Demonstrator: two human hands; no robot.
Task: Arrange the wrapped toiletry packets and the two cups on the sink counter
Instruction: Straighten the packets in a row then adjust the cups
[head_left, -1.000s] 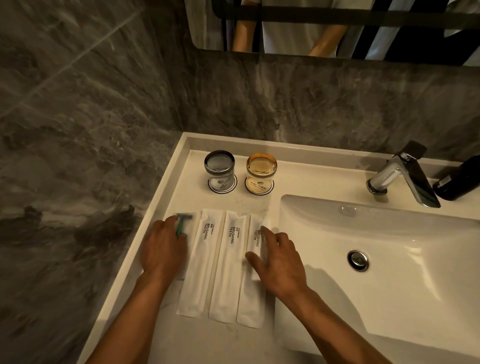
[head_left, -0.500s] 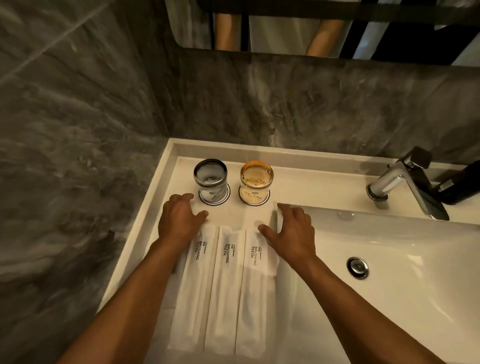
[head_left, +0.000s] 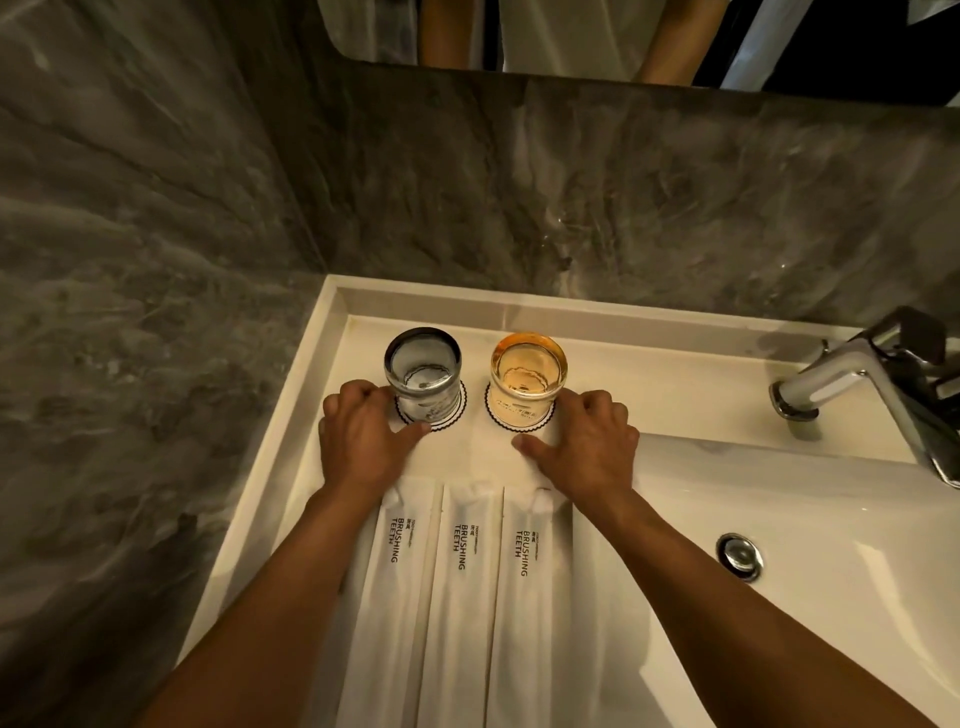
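Note:
A grey glass cup and an amber glass cup stand side by side on round scalloped coasters at the back of the white sink counter. My left hand rests on the counter against the left front of the grey cup's coaster, fingers apart. My right hand lies at the right front of the amber cup's coaster, thumb spread, holding nothing. Three white packets marked BRUSHING TEETH lie parallel between my forearms: left packet, middle packet, right packet.
A chrome faucet stands at the back right over the basin, whose drain is right of my right arm. Grey marble walls close in behind and on the left, along the counter's raised rim. A mirror hangs above.
Both hands have left the packets and moved forward to the bases of the two cups. The camera has come closer and looks further down. The razor seen one second ago is out of sight.

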